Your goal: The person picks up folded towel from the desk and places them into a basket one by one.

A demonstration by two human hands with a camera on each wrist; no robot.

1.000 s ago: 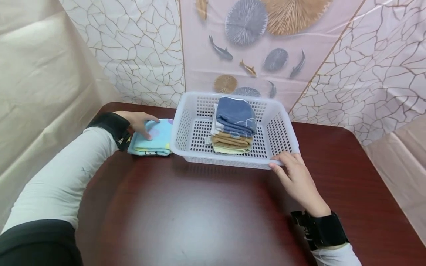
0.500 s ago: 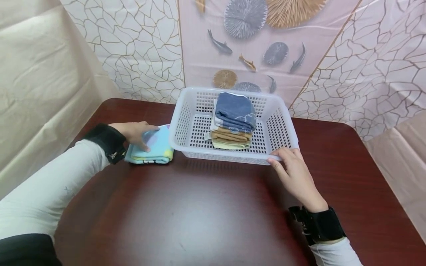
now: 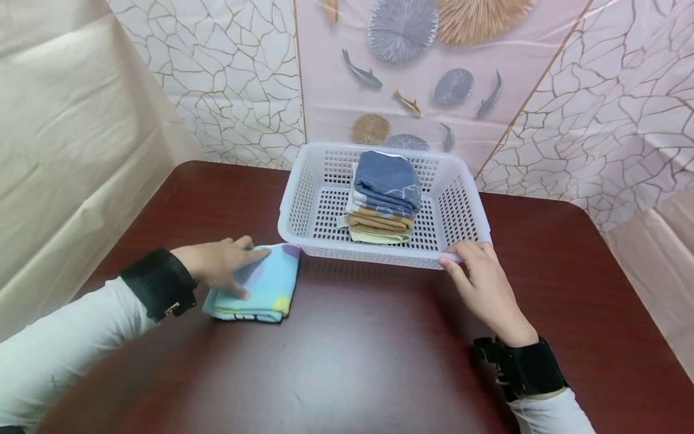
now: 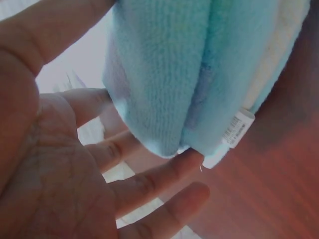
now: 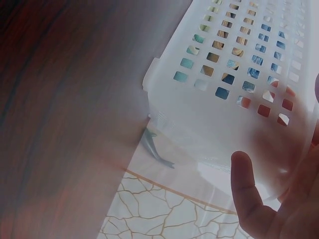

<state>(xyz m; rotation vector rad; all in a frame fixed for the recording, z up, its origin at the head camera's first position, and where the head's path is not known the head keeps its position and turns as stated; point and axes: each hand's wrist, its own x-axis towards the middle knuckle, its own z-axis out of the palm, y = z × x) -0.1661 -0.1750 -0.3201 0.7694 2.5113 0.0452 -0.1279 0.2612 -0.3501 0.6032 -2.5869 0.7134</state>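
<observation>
A folded light-blue towel (image 3: pixel 271 280) with purple and yellow patches lies on the table, just in front of the basket's left corner. Over its left side spreads my left hand (image 3: pixel 219 265), thumb and index finger on top. The left wrist view shows the other fingers (image 4: pixel 149 184) reaching fairly straight along one edge of the towel, near a small white label (image 4: pixel 238 128). My right hand (image 3: pixel 485 289) grips the front right corner of the white plastic basket (image 3: pixel 374 256), pinching its rim. A stack of folded towels (image 3: pixel 386 196), blue, brown and pale yellow, stands inside the basket.
The dark red-brown table (image 3: pixel 347 355) extends on all sides of the basket. A patterned cloth backdrop (image 3: pixel 233 84) rises close behind the basket. Plain beige fabric (image 3: pixel 70 120) hangs at the left.
My left hand and the light-blue towel have moved toward me, from beside the basket to in front of its left corner. My right hand stays on the basket rim.
</observation>
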